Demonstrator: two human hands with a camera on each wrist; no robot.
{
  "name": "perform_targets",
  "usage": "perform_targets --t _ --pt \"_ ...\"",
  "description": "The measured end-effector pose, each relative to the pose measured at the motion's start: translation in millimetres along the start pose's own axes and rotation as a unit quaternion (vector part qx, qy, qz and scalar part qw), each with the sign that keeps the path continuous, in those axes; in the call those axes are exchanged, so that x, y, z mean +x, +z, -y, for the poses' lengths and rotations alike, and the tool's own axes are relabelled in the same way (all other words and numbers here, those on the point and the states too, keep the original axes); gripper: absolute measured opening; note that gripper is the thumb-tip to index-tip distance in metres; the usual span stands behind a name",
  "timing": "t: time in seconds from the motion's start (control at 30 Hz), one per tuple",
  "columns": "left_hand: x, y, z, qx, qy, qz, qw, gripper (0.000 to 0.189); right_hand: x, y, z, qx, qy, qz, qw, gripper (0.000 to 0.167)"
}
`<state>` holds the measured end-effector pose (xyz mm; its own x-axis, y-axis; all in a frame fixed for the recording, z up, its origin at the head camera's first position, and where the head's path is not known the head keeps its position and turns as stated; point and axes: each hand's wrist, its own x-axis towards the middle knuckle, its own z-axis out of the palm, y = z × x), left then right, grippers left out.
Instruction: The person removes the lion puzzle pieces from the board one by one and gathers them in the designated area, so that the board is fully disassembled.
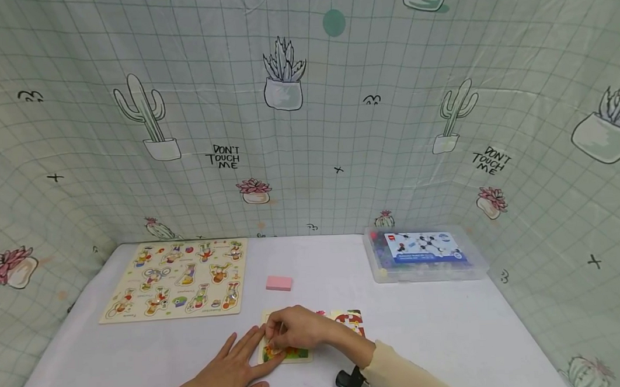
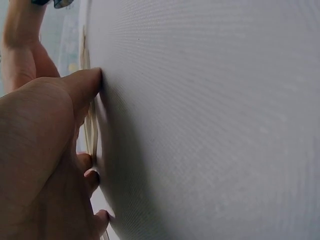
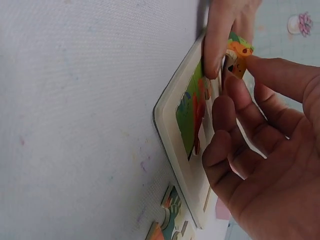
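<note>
A small jigsaw puzzle board (image 1: 306, 359) with a pale wooden rim lies on the white table in front of me. My right hand (image 1: 298, 328) is over it, pinching an orange and green puzzle piece (image 3: 245, 50) between thumb and forefinger. In the right wrist view, that piece is tilted up from the board. Green and red pieces (image 3: 187, 120) are in the frame nearest the camera. My left hand (image 1: 224, 370) lies spread at the board's left side, with fingertips touching its edge. In the left wrist view, the left hand (image 2: 45, 145) hides most of the board.
Loose puzzle pieces (image 1: 354, 318) lie right of the board, partly behind my right forearm. A pink block (image 1: 279, 283) is beyond the board. A large picture puzzle board (image 1: 188, 276) lies back left; a clear plastic case (image 1: 424, 255) stands back right. Printed cloth hangs behind.
</note>
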<state>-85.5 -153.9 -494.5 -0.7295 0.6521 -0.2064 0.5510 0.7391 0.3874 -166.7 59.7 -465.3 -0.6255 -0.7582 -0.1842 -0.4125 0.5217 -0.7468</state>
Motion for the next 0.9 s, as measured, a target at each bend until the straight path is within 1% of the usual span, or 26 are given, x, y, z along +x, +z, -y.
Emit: perform_targets --t 0.17,0.3,0.47,0.67,0.77,0.9 --pt "0.6 0.1 -0.1 0.003 0.000 -0.003 1.0000 0.053 -0.1 -0.2 -1.7 0.018 -0.008 0.006 0.9998 0.005" --pt "0.2 0.1 0.5 0.004 0.008 -0.010 0.9999 0.054 -0.9 -1.6 -2.1 0.053 -0.016 0.008 0.9984 0.004" --pt "-0.9 0.2 0.6 0.000 0.016 -0.015 0.9998 0.055 -4.2 -7.6 -3.1 0.085 -0.015 -0.007 0.9963 0.004" --pt "-0.8 -0.6 -0.8 -0.007 0.012 -0.011 0.9998 0.054 -13.9 -20.4 -7.3 0.092 -0.011 -0.031 0.9952 0.008" --pt "-0.5 -1.4 -1.8 -0.009 0.001 -0.002 1.0000 0.055 -20.6 -27.8 -11.6 0.097 -0.005 -0.034 0.9947 0.013" --pt "-0.8 -2.2 -2.6 -0.006 -0.007 0.000 1.0000 0.055 -30.3 -35.9 -20.3 0.086 0.011 -0.034 0.9956 0.009"
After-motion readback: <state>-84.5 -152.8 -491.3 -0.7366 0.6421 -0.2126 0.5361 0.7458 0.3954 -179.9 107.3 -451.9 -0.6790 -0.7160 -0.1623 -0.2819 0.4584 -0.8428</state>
